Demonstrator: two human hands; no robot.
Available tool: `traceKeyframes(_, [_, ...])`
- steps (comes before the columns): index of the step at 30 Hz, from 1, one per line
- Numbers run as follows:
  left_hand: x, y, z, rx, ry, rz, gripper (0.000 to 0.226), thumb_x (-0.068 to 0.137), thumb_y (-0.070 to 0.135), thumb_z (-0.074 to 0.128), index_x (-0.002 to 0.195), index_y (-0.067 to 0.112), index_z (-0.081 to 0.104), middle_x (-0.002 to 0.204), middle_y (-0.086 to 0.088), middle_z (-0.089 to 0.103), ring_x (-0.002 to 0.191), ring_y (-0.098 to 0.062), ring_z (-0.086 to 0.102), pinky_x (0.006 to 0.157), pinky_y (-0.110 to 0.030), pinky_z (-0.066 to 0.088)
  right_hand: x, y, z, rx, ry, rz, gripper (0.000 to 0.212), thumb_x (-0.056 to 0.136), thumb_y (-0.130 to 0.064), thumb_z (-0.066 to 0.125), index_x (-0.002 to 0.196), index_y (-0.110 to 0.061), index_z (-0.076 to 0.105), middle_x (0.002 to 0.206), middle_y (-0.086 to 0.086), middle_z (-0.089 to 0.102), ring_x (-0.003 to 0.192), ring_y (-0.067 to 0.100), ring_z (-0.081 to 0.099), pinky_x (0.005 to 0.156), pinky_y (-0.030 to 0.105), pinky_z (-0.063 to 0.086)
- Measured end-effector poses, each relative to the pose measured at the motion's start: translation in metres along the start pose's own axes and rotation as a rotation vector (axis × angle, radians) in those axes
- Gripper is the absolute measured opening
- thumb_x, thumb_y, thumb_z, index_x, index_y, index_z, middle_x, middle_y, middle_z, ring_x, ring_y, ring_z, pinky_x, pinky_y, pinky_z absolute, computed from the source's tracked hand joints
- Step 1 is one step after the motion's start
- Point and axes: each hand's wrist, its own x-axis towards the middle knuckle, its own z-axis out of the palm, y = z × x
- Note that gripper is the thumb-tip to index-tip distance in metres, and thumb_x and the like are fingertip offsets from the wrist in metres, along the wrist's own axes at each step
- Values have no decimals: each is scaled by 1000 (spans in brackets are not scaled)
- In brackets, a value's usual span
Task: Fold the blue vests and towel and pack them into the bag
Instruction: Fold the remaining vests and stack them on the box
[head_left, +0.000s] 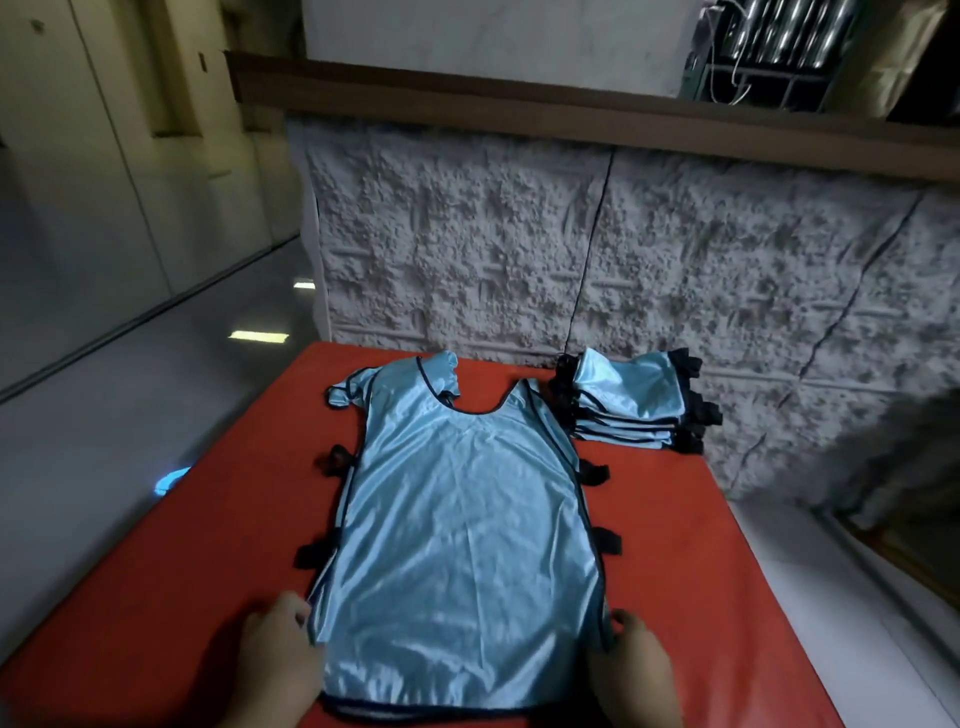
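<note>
A light blue vest (462, 519) with black trim and black side straps lies spread flat on the red table (701, 597), neck end away from me. Its far left shoulder is bunched up. My left hand (275, 665) holds the vest's near left edge, fingers curled at the hem. My right hand (636, 670) holds the near right edge the same way. A stack of several folded blue vests (631, 402) sits at the table's far right corner. No towel or bag is in view.
A rough grey stone-textured wall (519, 244) rises right behind the table's far edge. To the left the grey floor (104, 441) drops away below the table; a small blue object (169, 480) lies there. The table's right edge meets a pale ledge.
</note>
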Motion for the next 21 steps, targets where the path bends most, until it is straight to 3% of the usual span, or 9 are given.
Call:
traceKeyframes(1, [-2,-1,-10,-68,-19,-27,30,64,4,73,83,21,58,81,-7,63,77,-28,61,72,-34,46,14,53,-90,-3,-6,79,20,87,-35,67,79,-17,65,80,4,72,87,26,70,69,30,45])
traceKeyframes(2, [2,-2,-8,-120,-44,-30,35,65,2,73,92,18,59,84,-8,66,79,-29,63,74,-34,47,-3,103,-108,-28,192,83,32,85,-41,68,68,-14,64,65,1,68,73,23,68,63,30,45])
traceKeyframes(4, [5,-9,-9,-170,-41,-39,46,67,1,73,109,15,60,95,-11,69,87,-31,67,80,-36,51,5,125,-95,18,160,101,58,84,-59,63,57,-8,63,45,2,55,50,18,57,52,28,45])
traceKeyframes(7, [6,-12,-16,-352,-40,-101,40,71,1,71,108,13,61,92,-14,70,77,-32,69,69,-41,60,1,116,-78,268,80,71,42,69,-55,74,67,-13,76,54,1,68,59,19,67,61,37,56])
traceKeyframes(9, [3,-12,-19,-502,-12,-171,32,78,-3,62,106,12,57,97,-16,65,79,-33,67,62,-43,62,6,118,-82,520,113,110,27,67,-33,84,71,-8,79,65,8,74,63,23,68,66,43,58])
traceKeyframes(12, [1,-10,-23,-607,18,-189,28,84,-5,54,105,14,52,103,-14,58,84,-34,65,54,-41,60,14,126,-82,783,160,219,14,73,-3,79,83,5,74,79,21,74,72,31,69,73,45,57])
traceKeyframes(15, [-5,-10,-21,-723,-73,-249,23,88,-7,49,105,5,59,103,-21,66,88,-40,69,55,-43,61,14,126,-89,888,166,298,9,76,8,72,84,10,69,78,25,67,72,33,63,68,41,51])
traceKeyframes(17, [-12,-9,-22,-738,-200,-295,17,91,-6,52,97,-3,67,89,-22,74,80,-37,72,59,-42,61,17,132,-93,889,157,343,9,75,10,71,83,10,67,76,24,65,71,35,62,69,43,51])
traceKeyframes(21, [-23,-2,-20,-627,-319,-269,10,94,8,65,95,-2,68,86,-21,73,68,-33,69,65,-44,62,16,143,-93,737,237,336,15,70,7,76,83,10,69,71,22,65,68,33,63,69,44,53])
